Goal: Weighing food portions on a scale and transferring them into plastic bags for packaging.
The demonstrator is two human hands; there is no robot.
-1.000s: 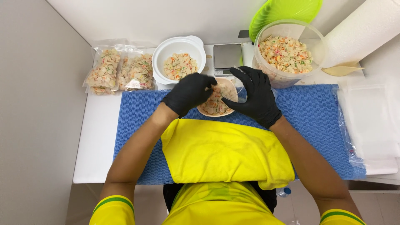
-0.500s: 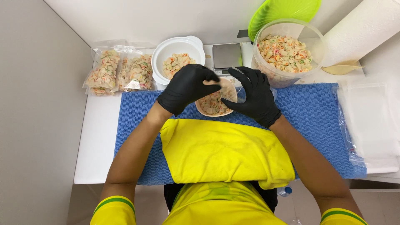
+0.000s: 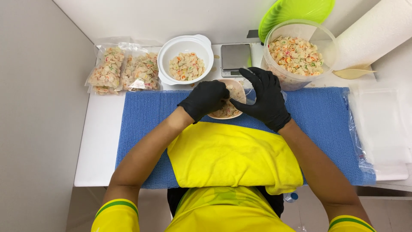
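Note:
Both my hands wear black gloves and meet over the blue mat. My left hand grips the left rim of a small beige bowl holding coloured shell pasta, tilted towards the right. My right hand pinches a clear plastic bag against the bowl's right edge, with the fingers spread upward. The hands hide most of the bag.
Behind the hands stand a white bowl of pasta, a small scale and a large clear tub of pasta with a green lid behind. Filled bags lie far left. Paper roll, wooden scoop and empty bags are at right.
My left hand has shifted slightly right and down over the small bowl. My right hand stays nearly where it was.

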